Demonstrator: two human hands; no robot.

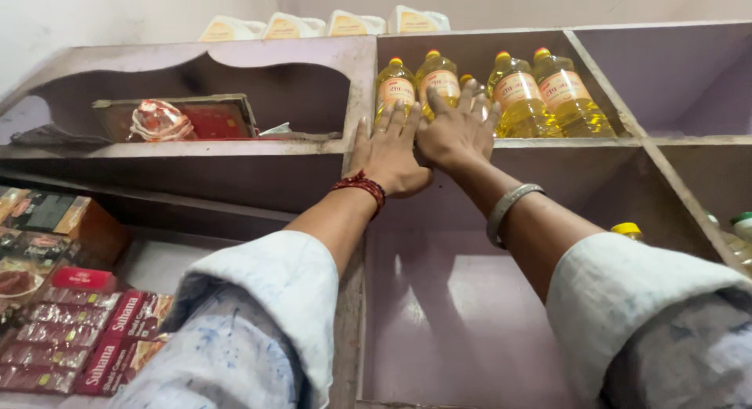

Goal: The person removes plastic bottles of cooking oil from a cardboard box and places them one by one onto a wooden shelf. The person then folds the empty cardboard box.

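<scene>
Reaching up into the far shelf (501, 142), both hands are spread flat, fingers splayed: the left hand (389, 154) touching the leftmost oil bottle (394, 88), the right hand (457, 131) against its neighbour (439, 78). Pushing low on the bottles is likely steadier.

A shop: shelves (501, 142) stocked with oil bottles (548, 95) and spice packets (117, 331).

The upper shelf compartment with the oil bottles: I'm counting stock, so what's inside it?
Inside the compartment, five yellow oil bottles show in a row. Both hands cover their lower parts; one is nearly hidden, and anything behind cannot be seen.
</scene>
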